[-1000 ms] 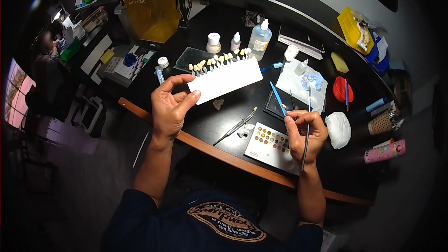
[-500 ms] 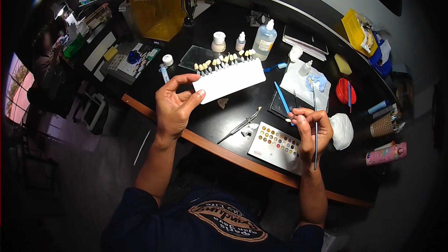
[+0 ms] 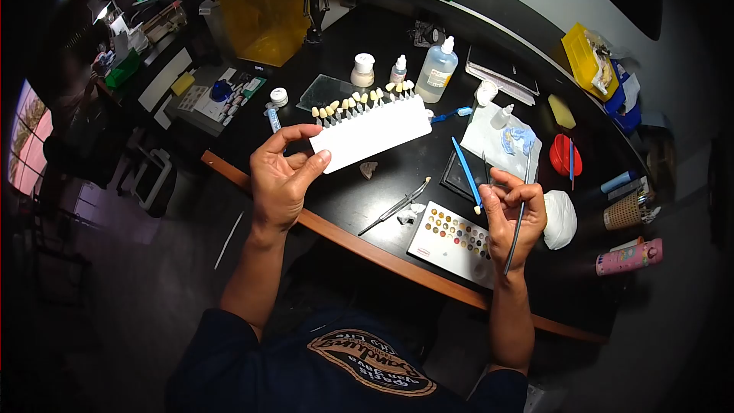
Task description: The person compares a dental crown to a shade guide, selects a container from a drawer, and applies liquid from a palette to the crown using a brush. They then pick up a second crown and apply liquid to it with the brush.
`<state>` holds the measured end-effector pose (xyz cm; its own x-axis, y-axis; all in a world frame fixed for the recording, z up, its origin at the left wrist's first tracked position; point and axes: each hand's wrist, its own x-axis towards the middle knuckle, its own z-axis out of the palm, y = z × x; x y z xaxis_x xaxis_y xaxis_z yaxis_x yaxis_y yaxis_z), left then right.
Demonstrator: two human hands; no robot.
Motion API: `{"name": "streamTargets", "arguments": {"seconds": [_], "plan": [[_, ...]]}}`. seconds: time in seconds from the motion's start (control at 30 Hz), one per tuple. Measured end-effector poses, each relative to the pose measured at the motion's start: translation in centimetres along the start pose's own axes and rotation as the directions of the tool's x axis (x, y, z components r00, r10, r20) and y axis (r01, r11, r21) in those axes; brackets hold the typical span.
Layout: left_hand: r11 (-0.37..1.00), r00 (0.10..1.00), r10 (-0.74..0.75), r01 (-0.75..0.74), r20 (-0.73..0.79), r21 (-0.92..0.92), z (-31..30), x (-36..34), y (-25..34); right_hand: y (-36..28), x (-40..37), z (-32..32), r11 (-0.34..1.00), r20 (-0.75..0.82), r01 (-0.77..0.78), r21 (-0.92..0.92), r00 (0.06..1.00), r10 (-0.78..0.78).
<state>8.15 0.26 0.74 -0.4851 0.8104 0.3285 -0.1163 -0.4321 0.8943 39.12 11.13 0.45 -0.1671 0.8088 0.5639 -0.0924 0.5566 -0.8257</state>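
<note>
The left hand's fingers [image 3: 312,141] pinch the left end of a white rectangular card [image 3: 375,138] topped by a row of tooth-shaped shade tabs [image 3: 355,107]. The right hand's fingers [image 3: 492,203] close on a slim blue stick [image 3: 464,164], a cream tooth-shaped piece [image 3: 478,209] at its lower end; a thin dark brush [image 3: 527,170] crosses that hand.

Just left of the right fingers, a flat white palette [image 3: 430,251] holds rows of round coloured wells, its right end hidden by the hand. Beyond the left fingers stand a white-lidded jar [image 3: 363,75] of pale material, a small dropper bottle [image 3: 398,72] and a large bottle [image 3: 436,76] of clear liquid.

Beyond and right of the right fingers sits a round red bowl [image 3: 560,157]. Between the hands, metal tweezers [image 3: 394,209] lie on the black table [image 3: 344,195]. The card overlaps a grey glass plate [image 3: 325,89] beyond it.
</note>
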Motion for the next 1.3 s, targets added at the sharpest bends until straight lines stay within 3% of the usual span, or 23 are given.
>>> {"name": "streamTargets", "arguments": {"seconds": [0.3, 0.47, 0.63, 0.73, 0.77, 0.83, 0.87, 0.97, 1.03, 1.07, 1.17, 1.2, 1.3], "plan": [[0.998, 0.999, 0.012, -0.015, -0.052, -0.058, -1.1, -0.7, 0.3, 0.6, 0.3, -0.2, 0.996, -0.09, 0.088, 0.006, 0.992, -0.087], [0.998, 0.999, 0.018, -0.021, -0.05, -0.054, -1.7, -1.1, 0.8, -0.3, 1.1, 0.6, 0.997, -0.103, 0.031, -0.068, 0.994, -0.038], [0.997, 0.999, -0.028, 0.025, -0.029, -0.079, -1.8, -1.4, 1.8, -3.5, 2.5, 2.8, 0.992, 0.117, 0.022, -0.126, 0.993, -0.008], [0.993, 0.998, -0.064, 0.066, 0.02, -0.099, -1.7, -1.5, 2.2, -6.0, 3.8, 5.9, 0.997, 0.267, 0.04, -0.061, 0.963, -0.022], [0.992, 0.997, -0.072, 0.075, 0.033, -0.105, -1.5, -1.6, 2.3, -7.0, 4.5, 6.8, 0.992, 0.347, 0.07, -0.108, 0.938, -0.029], [0.989, 0.994, -0.087, 0.094, 0.06, -0.116, -1.1, -1.7, 2.5, -6.8, 5.7, 8.8, 0.991, 0.416, 0.128, 0.038, 0.9, -0.132], [0.991, 0.994, -0.085, 0.092, 0.07, -0.098, -1.0, -1.8, 2.4, -7.6, 6.3, 10.0, 0.972, 0.43, 0.235, -0.023, 0.88, -0.203], [0.992, 0.99, -0.093, 0.101, 0.106, -0.076, -0.7, -2.1, 2.3, -8.6, 8.3, 12.4, 0.944, 0.558, 0.321, -0.083, 0.799, -0.223], [0.986, 0.984, -0.119, 0.133, 0.129, -0.1, -0.4, -2.4, 2.7, -10.9, 9.2, 12.8, 0.924, 0.724, 0.25, -0.29, 0.688, 0.041], [0.985, 0.98, -0.147, 0.157, 0.135, -0.067, -0.5, -2.4, 2.6, -10.7, 9.7, 13.5, 0.88, 0.772, 0.379, -0.287, 0.635, -0.021], [0.976, 0.967, -0.205, 0.213, 0.149, -0.044, -0.1, -2.7, 3.4, -10.4, 10.0, 14.4, 0.886, 0.815, 0.365, -0.285, 0.58, 0.023], [0.974, 0.965, -0.217, 0.225, 0.151, -0.039, -0.1, -2.8, 3.5, -9.7, 9.9, 14.8, 0.936, 0.8, 0.261, -0.237, 0.598, 0.036], [0.969, 0.957, -0.237, 0.245, 0.166, -0.028, -0.2, -3.0, 3.4, -10.8, 10.5, 14.4, 0.869, 0.872, 0.415, -0.271, 0.487, 0.039]]}}
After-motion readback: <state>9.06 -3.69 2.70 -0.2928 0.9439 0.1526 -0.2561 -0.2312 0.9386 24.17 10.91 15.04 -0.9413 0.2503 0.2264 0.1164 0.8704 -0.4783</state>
